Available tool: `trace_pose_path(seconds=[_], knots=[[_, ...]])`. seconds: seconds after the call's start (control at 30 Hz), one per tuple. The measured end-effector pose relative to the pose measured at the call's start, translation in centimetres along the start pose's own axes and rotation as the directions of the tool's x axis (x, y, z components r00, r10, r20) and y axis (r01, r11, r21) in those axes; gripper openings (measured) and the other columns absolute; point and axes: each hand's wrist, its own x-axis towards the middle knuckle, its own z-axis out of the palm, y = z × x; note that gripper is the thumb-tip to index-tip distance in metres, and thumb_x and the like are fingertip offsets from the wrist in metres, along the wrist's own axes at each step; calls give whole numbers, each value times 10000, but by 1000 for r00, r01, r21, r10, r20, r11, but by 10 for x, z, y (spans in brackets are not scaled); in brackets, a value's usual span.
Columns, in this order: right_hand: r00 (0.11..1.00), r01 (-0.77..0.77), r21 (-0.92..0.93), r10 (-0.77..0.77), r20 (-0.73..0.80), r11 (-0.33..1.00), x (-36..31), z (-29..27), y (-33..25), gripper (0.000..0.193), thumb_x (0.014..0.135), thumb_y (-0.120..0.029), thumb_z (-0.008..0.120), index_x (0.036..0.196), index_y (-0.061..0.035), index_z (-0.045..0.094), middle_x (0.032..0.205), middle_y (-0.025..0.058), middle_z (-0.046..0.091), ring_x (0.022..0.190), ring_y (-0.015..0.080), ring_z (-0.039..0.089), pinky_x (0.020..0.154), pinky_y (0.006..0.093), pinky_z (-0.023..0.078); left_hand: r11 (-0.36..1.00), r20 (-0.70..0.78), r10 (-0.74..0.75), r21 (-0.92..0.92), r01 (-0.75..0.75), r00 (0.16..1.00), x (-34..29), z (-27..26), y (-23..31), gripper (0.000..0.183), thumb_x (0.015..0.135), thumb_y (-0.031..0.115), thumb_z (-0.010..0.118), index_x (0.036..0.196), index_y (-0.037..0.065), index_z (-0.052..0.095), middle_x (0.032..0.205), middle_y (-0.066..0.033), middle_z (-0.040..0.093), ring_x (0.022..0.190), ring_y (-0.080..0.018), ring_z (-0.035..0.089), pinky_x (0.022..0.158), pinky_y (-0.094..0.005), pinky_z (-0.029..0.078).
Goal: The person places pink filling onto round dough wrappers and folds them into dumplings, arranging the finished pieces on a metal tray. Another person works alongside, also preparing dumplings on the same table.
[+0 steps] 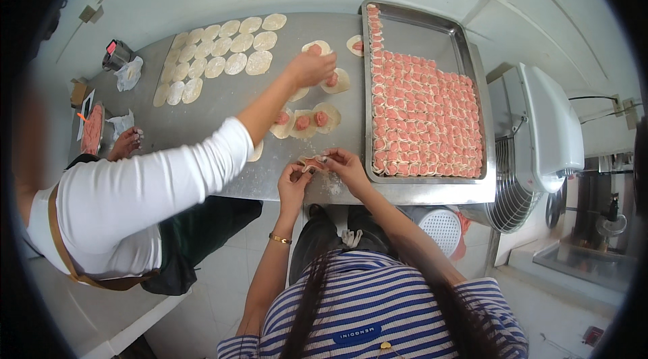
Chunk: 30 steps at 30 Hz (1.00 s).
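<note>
At the table's front edge, my left hand (293, 182) and my right hand (345, 166) pinch the rim of one dumpling (313, 162) between them. Its dough is gathered around pink filling, which still shows at the top. Just beyond my hands lie round wrappers topped with pink filling (302, 121), overlapping in a short row. To the right, a large metal tray (369, 122) holds tight rows of open-topped dumplings (425, 116); its far right part is bare metal. White flour dusts the table beside my right hand.
A co-worker's hand (313, 70) reaches over filled wrappers; their sleeve (155, 166) crosses the table's left side. Plain wrappers (236, 62) lie in rows at the far left. Pink filling (93, 128) sits beyond them. A white machine with a wire guard (516, 190) stands right, a perforated stool (440, 231) below.
</note>
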Motion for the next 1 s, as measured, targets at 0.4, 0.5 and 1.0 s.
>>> trace_pose_path(seconds=[0.4,0.5,1.0], knots=[[988,147,-682,-144,62,716,-2,-6,-19,269,712,32,650,977,-11,658,867,91,643,772,182,633,721,273,494,995,47,51,88,-55,998,-5,-2,6,152,769,-42,641,905,-3,584,919,-76,620,889,-154,614,767,-259,492],[951,297,-769,-251,183,566,0,-11,-10,279,686,18,663,964,-9,653,869,141,630,761,251,638,697,304,500,877,62,232,417,-237,971,-3,3,0,131,731,-46,664,837,-10,598,955,-106,634,860,-190,634,769,-275,509],[895,441,-756,-302,329,484,5,-13,-6,293,646,50,639,929,-23,652,847,137,637,749,279,648,672,332,515,864,120,142,470,-182,983,-7,14,13,278,727,27,722,966,2,584,807,-124,667,740,-203,676,668,-293,528]])
